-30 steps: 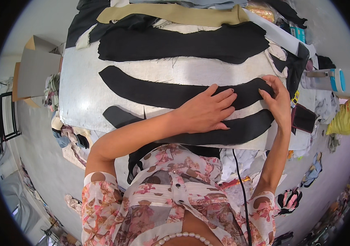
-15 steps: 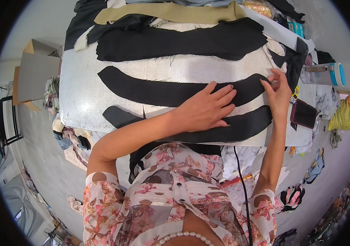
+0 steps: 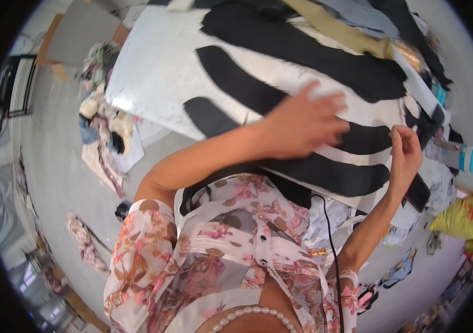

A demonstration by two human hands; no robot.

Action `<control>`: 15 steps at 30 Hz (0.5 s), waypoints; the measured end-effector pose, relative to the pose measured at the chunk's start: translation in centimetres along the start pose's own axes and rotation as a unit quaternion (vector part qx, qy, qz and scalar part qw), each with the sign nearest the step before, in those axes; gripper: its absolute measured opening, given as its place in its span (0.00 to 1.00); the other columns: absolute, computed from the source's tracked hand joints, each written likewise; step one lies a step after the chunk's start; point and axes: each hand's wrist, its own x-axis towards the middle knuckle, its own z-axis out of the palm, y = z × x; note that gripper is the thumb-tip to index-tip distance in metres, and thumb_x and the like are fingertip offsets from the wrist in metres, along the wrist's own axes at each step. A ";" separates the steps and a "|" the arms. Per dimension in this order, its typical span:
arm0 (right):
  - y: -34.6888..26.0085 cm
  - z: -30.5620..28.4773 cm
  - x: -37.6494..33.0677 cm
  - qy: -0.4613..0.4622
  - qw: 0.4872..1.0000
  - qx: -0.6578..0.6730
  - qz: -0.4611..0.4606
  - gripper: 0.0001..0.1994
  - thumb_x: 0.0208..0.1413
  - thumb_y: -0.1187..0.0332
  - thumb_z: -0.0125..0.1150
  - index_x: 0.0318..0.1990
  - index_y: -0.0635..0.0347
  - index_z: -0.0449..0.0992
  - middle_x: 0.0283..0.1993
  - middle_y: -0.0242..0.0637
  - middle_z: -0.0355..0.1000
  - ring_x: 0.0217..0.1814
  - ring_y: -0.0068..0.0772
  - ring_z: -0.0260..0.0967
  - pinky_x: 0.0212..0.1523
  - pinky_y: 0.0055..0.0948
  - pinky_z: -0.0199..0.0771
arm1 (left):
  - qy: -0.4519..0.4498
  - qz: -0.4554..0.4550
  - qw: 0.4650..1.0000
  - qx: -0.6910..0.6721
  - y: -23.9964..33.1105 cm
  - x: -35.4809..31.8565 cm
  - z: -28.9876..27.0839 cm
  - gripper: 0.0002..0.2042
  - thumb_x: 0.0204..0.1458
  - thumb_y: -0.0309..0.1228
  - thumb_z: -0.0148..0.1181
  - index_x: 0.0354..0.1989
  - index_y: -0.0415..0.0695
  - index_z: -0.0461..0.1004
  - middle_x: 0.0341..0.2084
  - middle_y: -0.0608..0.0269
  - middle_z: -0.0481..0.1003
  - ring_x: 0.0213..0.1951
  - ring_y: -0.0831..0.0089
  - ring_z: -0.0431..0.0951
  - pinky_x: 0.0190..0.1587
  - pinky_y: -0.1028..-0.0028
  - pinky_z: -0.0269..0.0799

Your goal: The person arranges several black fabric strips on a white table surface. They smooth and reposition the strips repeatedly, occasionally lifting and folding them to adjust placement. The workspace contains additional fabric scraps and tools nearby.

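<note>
Two curved black fabric strips lie one behind the other on the pale tabletop (image 3: 156, 61). My left hand (image 3: 308, 125) is over the middle of the farther strip (image 3: 236, 80), fingers spread and blurred; whether it touches the cloth I cannot tell. At that strip's right end, the thumb and fingers of my right hand (image 3: 407, 154) are pinched together on the cloth's tip. The nearer strip (image 3: 339, 173) runs along the table's front edge, partly behind my left forearm. Beyond both lies a wider black fabric piece (image 3: 303, 53) with frayed edges.
A beige fabric strip (image 3: 339, 28) lies at the back. On the right are a dark phone (image 3: 417, 192), a blue-rimmed clear container (image 3: 465, 157) and a yellow bag (image 3: 465, 217). Fabric scraps (image 3: 95, 130) are heaped at left, and a black cable (image 3: 333, 244) hangs in front of me.
My view has turned, so the table appears slanted and shifted right. My left hand, earlier flat on the farther strip, is now blurred with fingers raised. My right hand remains at the strip's right end.
</note>
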 end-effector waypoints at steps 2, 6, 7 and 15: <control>-4.7 3.2 -2.9 -0.050 0.998 -0.017 -0.018 0.02 0.58 0.75 0.61 0.36 0.62 0.78 0.30 0.26 0.74 0.29 0.13 0.67 0.32 0.16 0.66 | 0.176 -0.077 0.981 0.040 -2.5 -3.7 -3.1 0.14 0.52 0.25 0.62 0.48 0.48 0.77 0.51 0.60 0.75 0.60 0.59 0.71 0.63 0.59 0.62; -10.2 11.6 -7.3 -0.272 0.952 0.037 -0.134 0.05 0.50 0.76 0.67 0.34 0.61 0.78 0.29 0.33 0.72 0.23 0.21 0.67 0.24 0.21 0.65 | 0.335 -0.328 0.883 -0.019 -4.2 -12.3 -8.2 0.09 0.58 0.24 0.57 0.44 0.41 0.81 0.45 0.56 0.80 0.52 0.67 0.77 0.56 0.71 0.69; -10.8 13.5 -7.8 -0.300 0.944 0.032 -0.137 0.06 0.49 0.75 0.69 0.34 0.61 0.78 0.27 0.34 0.71 0.22 0.24 0.67 0.24 0.22 0.65 | 0.341 -0.347 0.873 -0.018 -4.2 -13.8 -8.5 0.09 0.58 0.24 0.57 0.44 0.40 0.81 0.45 0.55 0.80 0.52 0.67 0.77 0.56 0.71 0.68; -10.6 21.6 -8.8 -0.260 0.908 -0.115 -0.307 0.07 0.47 0.72 0.68 0.33 0.60 0.76 0.31 0.37 0.69 0.35 0.41 0.72 0.33 0.38 0.72 | 0.338 -0.358 0.870 0.018 -2.4 -17.9 -6.0 0.07 0.60 0.28 0.56 0.41 0.42 0.80 0.44 0.60 0.80 0.56 0.59 0.75 0.59 0.65 0.65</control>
